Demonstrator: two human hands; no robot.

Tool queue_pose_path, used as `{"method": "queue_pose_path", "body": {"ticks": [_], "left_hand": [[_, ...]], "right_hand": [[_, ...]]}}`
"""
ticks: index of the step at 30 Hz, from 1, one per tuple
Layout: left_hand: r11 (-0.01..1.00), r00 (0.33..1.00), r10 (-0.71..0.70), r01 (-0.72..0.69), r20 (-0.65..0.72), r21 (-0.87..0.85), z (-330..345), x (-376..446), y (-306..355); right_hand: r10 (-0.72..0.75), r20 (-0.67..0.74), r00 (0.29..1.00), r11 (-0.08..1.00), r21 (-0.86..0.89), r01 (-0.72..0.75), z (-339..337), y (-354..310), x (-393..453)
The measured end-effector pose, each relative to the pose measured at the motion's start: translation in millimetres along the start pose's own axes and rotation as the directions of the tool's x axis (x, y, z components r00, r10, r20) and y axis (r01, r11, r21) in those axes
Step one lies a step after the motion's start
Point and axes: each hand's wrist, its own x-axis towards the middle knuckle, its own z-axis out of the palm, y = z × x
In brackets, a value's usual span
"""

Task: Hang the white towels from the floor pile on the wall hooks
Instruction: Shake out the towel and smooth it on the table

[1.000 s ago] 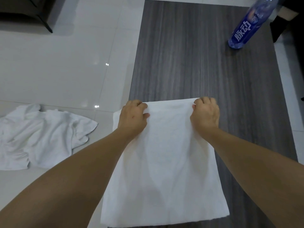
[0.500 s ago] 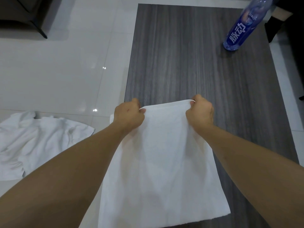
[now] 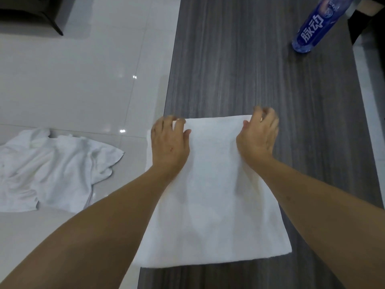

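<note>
One blue bottle (image 3: pixel 311 23) is standing at the table's (image 3: pixel 250 65) two o'clock corner. Both hands, left hand (image 3: pixel 169 142) and right hand (image 3: pixel 258 135), are pinching one folded towel's (image 3: pixel 212 205) far corners; the floor pile (image 3: pixel 50 167) is lying at nine o'clock.

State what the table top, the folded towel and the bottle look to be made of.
Table top: grey wood-grain surface, matte, probably laminate; its streaks run lengthwise.
Folded towel: soft white cloth, seemingly terry; it folds thickly.
Bottle: clear blue plastic with a printed label.
</note>
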Motion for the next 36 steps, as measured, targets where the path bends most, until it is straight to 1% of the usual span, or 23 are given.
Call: {"method": "queue_pose_path", "body": {"ticks": [2,4,6,8,9,11,12,14,16,18,20,21,24,26,27,29,31,33,36], "left_hand": [[0.997,0.996,0.077,-0.076,0.036,-0.027,-5,-31,4],[0.991,0.987,0.131,-0.128,0.091,-0.034,-7,-66,5],[0.992,0.976,0.128,-0.126,0.174,-0.02,-15,-103,8],[0.996,0.955,0.088,-0.082,0.283,-0.034,-27,-139,13],[0.996,0.943,0.083,-0.071,0.323,-0.048,-33,-156,15],[0.99,0.917,0.128,-0.099,0.377,-0.096,-43,-188,14],[0.984,0.911,0.165,-0.127,0.379,-0.123,-45,-203,12],[0.97,0.896,0.234,-0.19,0.379,-0.15,-48,-232,4],[0.955,0.858,0.298,-0.264,0.418,-0.139,-49,-253,-3],[0.937,0.826,0.343,-0.333,0.446,-0.103,-47,-267,-7],[0.931,0.833,0.354,-0.358,0.425,-0.073,-42,-273,-8],[0.931,0.846,0.354,-0.359,0.399,-0.067,-39,-275,-8],[0.934,0.882,0.354,-0.352,0.311,-0.065,-30,-279,-6],[0.945,0.9,0.326,-0.313,0.289,-0.091,-31,-281,-3],[0.955,0.905,0.298,-0.281,0.304,-0.097,-36,-283,0],[0.968,0.894,0.249,-0.234,0.372,-0.087,-53,-285,5],[0.968,0.858,0.251,-0.222,0.449,-0.116,-76,-288,8],[0.966,0.822,0.258,-0.211,0.507,-0.149,-103,-288,12],[0.962,0.821,0.263,-0.185,0.506,-0.199,-146,-280,21]], "right_hand": [[-0.148,0.007,0.989,0.989,0.024,0.148,-7,1,-37],[-0.265,0.072,0.962,0.964,0.049,0.262,-11,5,-84],[-0.343,0.151,0.927,0.939,0.062,0.338,-16,12,-131],[-0.406,0.236,0.883,0.914,0.074,0.4,-20,23,-174],[-0.446,0.26,0.856,0.895,0.104,0.434,-22,28,-192],[-0.528,0.268,0.806,0.849,0.197,0.49,-25,41,-226],[-0.556,0.273,0.785,0.83,0.232,0.507,-26,47,-240],[-0.567,0.307,0.764,0.823,0.251,0.509,-33,59,-267],[-0.567,0.371,0.735,0.823,0.224,0.522,-40,70,-286],[-0.606,0.418,0.677,0.787,0.191,0.587,-42,79,-297],[-0.648,0.394,0.652,0.751,0.187,0.633,-38,86,-303],[-0.656,0.359,0.664,0.748,0.189,0.636,-34,88,-305],[-0.642,0.228,0.732,0.767,0.207,0.608,-29,82,-304],[-0.602,0.198,0.773,0.794,0.245,0.556,-33,73,-303],[-0.564,0.223,0.796,0.822,0.247,0.513,-38,68,-303],[-0.459,0.332,0.824,0.888,0.199,0.415,-52,59,-307],[-0.378,0.421,0.824,0.926,0.154,0.346,-69,56,-314],[-0.345,0.482,0.805,0.937,0.126,0.326,-94,51,-322],[-0.332,0.493,0.804,0.939,0.09,0.332,-140,33,-327]]}}
